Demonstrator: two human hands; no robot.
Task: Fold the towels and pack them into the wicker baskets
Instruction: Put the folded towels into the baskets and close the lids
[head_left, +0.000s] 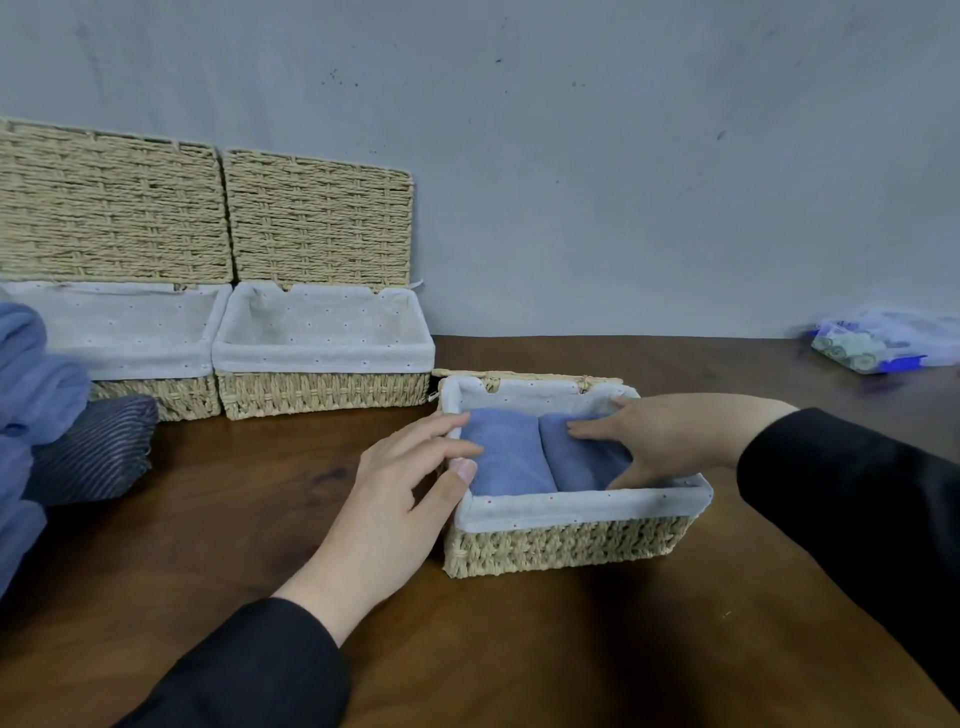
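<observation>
Towels (511, 452) in basket (566, 540) touched by flat left hand (400, 488), right hand (660, 436).

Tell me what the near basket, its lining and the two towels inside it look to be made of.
Near basket: pale woven twisted cord, perhaps paper rope or seagrass; matte plaited strands show.
Lining: thin white cloth with small dots, folded over the rim; likely cotton.
Two towels: soft blue fabric, matte, rounded folds; probably terry or microfibre.
</observation>
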